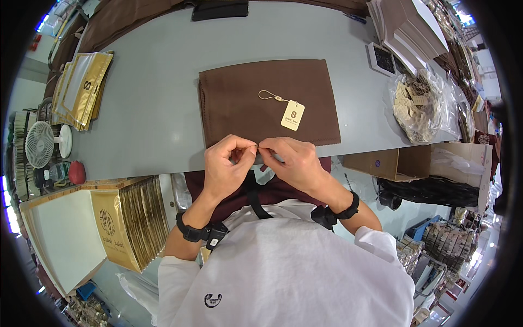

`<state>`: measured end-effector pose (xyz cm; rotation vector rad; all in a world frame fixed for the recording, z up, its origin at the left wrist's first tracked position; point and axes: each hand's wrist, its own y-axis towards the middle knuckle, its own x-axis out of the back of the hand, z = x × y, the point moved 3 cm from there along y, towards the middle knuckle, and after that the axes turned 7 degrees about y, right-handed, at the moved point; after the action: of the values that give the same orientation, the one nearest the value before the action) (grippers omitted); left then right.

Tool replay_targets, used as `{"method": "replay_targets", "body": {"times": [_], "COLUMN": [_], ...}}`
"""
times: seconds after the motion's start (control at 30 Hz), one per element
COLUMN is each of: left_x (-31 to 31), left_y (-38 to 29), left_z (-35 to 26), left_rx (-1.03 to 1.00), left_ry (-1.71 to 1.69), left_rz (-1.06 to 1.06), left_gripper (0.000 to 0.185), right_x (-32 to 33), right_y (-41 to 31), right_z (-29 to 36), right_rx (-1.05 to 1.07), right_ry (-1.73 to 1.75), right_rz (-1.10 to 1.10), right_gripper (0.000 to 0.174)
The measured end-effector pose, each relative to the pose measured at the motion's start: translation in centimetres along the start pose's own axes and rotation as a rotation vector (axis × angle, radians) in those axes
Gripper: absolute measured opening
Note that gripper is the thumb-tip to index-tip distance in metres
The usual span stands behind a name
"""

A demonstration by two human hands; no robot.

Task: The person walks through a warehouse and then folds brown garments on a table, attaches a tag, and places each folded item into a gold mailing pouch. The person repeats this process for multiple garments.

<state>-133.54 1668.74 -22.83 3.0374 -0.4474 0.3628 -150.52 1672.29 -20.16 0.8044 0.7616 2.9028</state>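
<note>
My left hand [229, 165] and my right hand [296, 163] meet fingertip to fingertip at the near edge of a folded brown cloth [237, 102]. Pinched between both sets of fingertips is a small dark item [257, 146], mostly hidden and too small to name. The cloth lies flat on the grey table [151, 102], with stitching along its left and near edges. On top of it rests a cream hang tag [293, 115] bearing print, with a looped cord [267, 95] pointing to the upper left.
Gold-and-clear zip bags [83, 92] lie at the left, by a small white fan [39, 144]. A carton [61, 237] holds gold packages [130, 225]. At the right are a white box of small black items [382, 59], stacked cardstock [412, 32] and a plastic bag of tags [419, 106]. A black phone [220, 11] lies far back.
</note>
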Motion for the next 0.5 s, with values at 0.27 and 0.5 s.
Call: {"method": "replay_targets", "body": {"times": [0.27,0.5], "left_x": [0.0,0.1], "left_y": [0.3,0.4], "left_z": [0.1,0.8], "left_rx": [-0.04,-0.015], "left_ry": [0.055,0.039], "left_rz": [0.006,-0.001], "left_gripper": [0.003,0.003], "right_x": [-0.4,-1.0], "right_y": [0.1,0.4], "right_z": [-0.7,-1.0], "right_rx": [0.076,0.066], "right_ry": [-0.112,-0.067], "right_rz": [0.074,0.073], "right_gripper": [0.018,0.019]}}
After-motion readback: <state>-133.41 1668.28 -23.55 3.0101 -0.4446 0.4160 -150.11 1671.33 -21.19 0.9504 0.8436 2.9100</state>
